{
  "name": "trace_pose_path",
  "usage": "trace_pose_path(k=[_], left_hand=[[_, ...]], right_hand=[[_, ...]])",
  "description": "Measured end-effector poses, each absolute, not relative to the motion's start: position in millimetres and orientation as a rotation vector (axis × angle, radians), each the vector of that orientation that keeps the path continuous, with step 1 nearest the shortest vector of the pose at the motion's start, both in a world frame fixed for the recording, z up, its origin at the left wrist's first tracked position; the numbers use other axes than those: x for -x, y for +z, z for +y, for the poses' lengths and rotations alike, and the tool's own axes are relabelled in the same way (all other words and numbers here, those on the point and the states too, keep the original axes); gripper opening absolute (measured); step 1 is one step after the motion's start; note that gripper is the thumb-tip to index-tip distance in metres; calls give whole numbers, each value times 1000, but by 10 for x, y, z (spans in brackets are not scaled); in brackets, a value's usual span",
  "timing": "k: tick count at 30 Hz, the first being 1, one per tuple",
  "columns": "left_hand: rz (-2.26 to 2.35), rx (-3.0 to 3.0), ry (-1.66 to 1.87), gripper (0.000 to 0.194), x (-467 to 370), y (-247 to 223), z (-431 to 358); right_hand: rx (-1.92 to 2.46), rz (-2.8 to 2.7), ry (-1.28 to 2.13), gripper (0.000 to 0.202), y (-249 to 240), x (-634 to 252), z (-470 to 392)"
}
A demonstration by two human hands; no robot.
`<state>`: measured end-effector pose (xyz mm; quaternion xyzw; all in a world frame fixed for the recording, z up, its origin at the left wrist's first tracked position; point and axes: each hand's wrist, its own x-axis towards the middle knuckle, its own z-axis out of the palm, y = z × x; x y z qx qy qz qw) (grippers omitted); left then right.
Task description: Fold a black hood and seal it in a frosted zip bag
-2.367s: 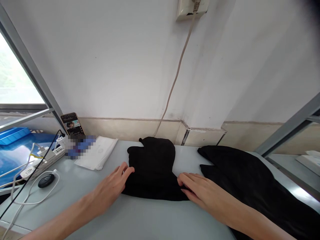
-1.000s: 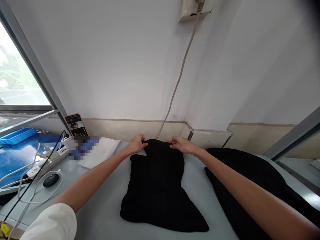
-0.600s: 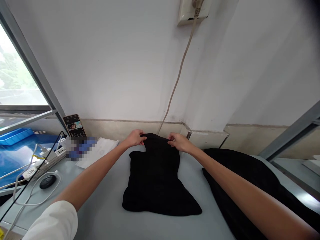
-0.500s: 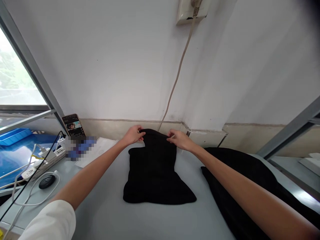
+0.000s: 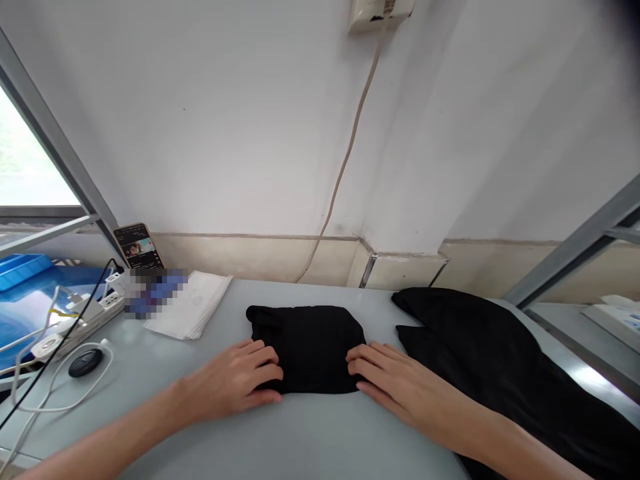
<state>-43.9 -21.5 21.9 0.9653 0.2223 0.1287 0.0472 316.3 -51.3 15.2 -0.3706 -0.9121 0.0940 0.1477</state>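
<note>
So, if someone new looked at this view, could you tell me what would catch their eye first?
Most likely the compact black cloth at the middle of the grey table, with the left hand and the right hand on its two sides. Next comes the larger black cloth on the right, and then the phone propped up at the far left, its screen lit.

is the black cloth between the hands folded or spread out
Folded: the black cloth lies as a compact, roughly rectangular bundle, a flap doubled over at its upper left corner.
</note>
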Motion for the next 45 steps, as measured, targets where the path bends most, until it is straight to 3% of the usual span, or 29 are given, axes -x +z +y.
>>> trace_pose_path(k=[8, 17, 20, 24, 33, 37, 45], left_hand=[[951, -2852, 562, 33, 319, 330, 148], [917, -2848, 396, 32, 253, 355, 143], [901, -2940, 433, 33, 272, 342, 156], [778, -3051, 444, 58, 324, 211, 240], [768, -2888, 315, 59, 299, 248, 117], [749, -2876, 234, 73, 298, 238, 83], [618, -2883, 361, 68, 286, 53, 99]], right_hand=[[1249, -2479, 335, 33, 295, -2980, -232], [1283, -2554, -50, 46, 64, -2970, 68], [1206, -2611, 21, 42, 7, -3023, 119], [1112, -2613, 91, 49, 11, -3055, 64], [1192, -2695, 284, 69, 139, -3093, -217], [1271, -2695, 369, 65, 151, -3136, -263], [1232, -2646, 355, 66, -9, -3160, -255]])
